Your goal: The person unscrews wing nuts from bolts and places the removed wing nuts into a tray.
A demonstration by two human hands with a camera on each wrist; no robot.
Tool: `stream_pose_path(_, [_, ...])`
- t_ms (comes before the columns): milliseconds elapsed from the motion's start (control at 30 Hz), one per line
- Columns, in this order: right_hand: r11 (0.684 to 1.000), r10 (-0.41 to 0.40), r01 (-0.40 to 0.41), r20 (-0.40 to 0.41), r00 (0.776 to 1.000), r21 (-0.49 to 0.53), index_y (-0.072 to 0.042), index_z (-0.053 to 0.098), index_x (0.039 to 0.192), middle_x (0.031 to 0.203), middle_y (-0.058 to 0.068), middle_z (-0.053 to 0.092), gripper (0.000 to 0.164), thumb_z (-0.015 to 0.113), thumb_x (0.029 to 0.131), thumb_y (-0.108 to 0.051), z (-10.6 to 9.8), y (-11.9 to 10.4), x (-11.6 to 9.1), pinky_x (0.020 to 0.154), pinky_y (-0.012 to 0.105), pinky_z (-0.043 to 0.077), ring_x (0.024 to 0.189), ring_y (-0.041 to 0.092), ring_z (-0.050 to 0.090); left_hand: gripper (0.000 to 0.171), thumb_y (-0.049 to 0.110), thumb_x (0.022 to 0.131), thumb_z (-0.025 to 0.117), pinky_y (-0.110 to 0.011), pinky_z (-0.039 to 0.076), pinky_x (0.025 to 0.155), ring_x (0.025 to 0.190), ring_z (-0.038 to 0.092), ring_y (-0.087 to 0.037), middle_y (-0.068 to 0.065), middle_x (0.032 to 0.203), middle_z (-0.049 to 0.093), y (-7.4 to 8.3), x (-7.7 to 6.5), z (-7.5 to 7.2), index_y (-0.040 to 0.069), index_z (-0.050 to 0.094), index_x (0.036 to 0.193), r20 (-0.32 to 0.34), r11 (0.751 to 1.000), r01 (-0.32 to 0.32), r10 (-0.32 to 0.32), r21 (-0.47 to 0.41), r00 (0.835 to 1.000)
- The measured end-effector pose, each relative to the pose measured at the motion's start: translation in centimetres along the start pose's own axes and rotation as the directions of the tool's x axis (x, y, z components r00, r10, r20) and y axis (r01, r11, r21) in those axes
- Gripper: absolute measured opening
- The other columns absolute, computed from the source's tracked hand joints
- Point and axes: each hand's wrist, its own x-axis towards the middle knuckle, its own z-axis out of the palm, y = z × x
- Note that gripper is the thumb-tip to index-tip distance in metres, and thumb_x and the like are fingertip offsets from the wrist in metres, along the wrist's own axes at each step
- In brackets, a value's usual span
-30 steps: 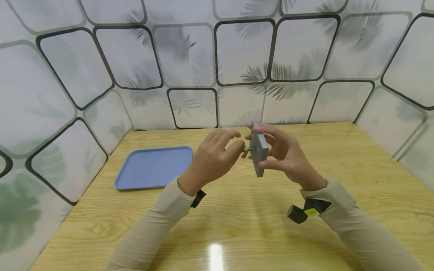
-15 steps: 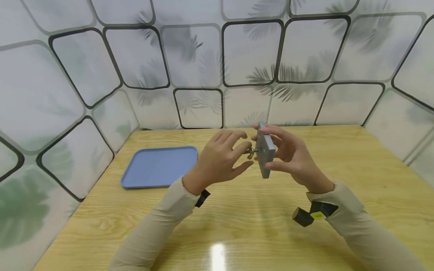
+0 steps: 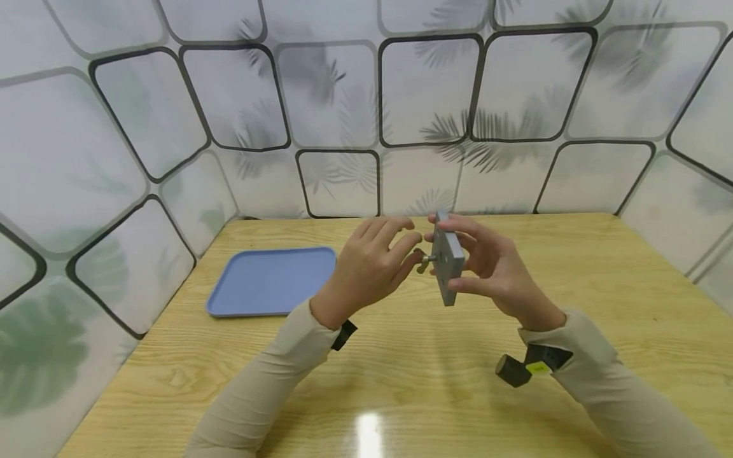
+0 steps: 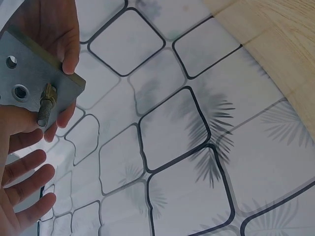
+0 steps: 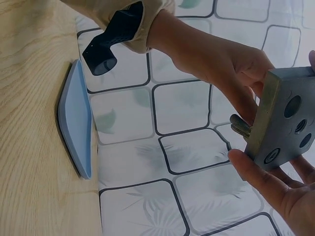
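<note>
My right hand [image 3: 497,270] holds a thick grey metal plate [image 3: 448,262] upright by its edges, thumb at the lower edge and fingers at the top. Several round holes pierce the plate [image 5: 288,115], as the right wrist view shows. A threaded bolt [image 4: 43,116] sticks out of the plate's left face with a brass-coloured wing nut [image 4: 49,93] on it, near the plate. Beside the nut is my left hand [image 3: 366,267], its thumb close to the bolt's end; contact is hard to tell. Its other fingers are spaced apart and loosely bent in the left wrist view.
A shallow blue tray [image 3: 275,283] lies on the wooden table [image 3: 435,381], left of and behind my left hand. Patterned fabric walls [image 3: 429,95] stand along the table's back and sides. Dark camera mounts [image 3: 529,366] sit on the wrists.
The left thumb, by the wing nut a second ago, swung down and away half a second ago and is back beside it now. The wing nut has turned. The plate stays held.
</note>
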Motion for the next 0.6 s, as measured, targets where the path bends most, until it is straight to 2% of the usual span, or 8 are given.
stream_pose_path(167, [1.0,-0.029,0.029,-0.008,1.0,0.003,-0.006,0.045,0.138,0.147,0.012,0.039,0.066,0.073,0.078,-0.006,-0.18,0.04,-0.06,0.087,0.036,0.054,0.125,0.026,0.051,0.021,0.029,0.083,0.069,-0.033,0.049,0.087,0.093,0.06,-0.021,-0.006,0.1,0.063,0.07,0.04,-0.02,0.01,0.064,0.092,-0.015,0.999,-0.038,0.037,-0.024,0.999])
stream_pose_path(333, [0.999,-0.046,0.047,-0.019,0.999,0.026,-0.005,0.046,0.137,0.146,0.017,0.038,0.066,0.074,0.078,-0.006,-0.2,-0.05,-0.04,0.09,0.036,0.053,0.125,0.026,0.051,0.034,0.039,0.077,0.073,-0.034,0.048,0.09,0.096,0.059,-0.022,-0.007,0.102,0.062,0.12,-0.01,-0.01,0.01,0.064,0.095,0.027,0.998,-0.063,0.064,-0.027,0.998])
stream_pose_path(500, [0.999,-0.039,0.039,-0.02,0.999,0.025,-0.004,0.046,0.137,0.146,0.015,0.039,0.065,0.074,0.078,-0.005,-0.11,-0.13,-0.05,0.091,0.035,0.052,0.125,0.027,0.05,0.035,0.041,0.078,0.071,-0.034,0.047,0.091,0.097,0.058,-0.022,-0.006,0.104,0.061,0.13,-0.16,0.09,0.012,0.064,0.097,0.08,0.998,-0.062,0.063,-0.012,0.995])
stream_pose_path(600, [0.999,-0.034,0.034,-0.018,0.999,0.021,-0.005,0.046,0.137,0.146,0.013,0.04,0.065,0.074,0.078,-0.005,-0.11,-0.14,-0.04,0.09,0.036,0.052,0.125,0.027,0.051,0.031,0.038,0.08,0.07,-0.034,0.047,0.091,0.096,0.059,-0.021,-0.006,0.105,0.061,0.13,-0.17,0.08,0.013,0.064,0.097,0.09,0.998,-0.059,0.058,0.001,0.994])
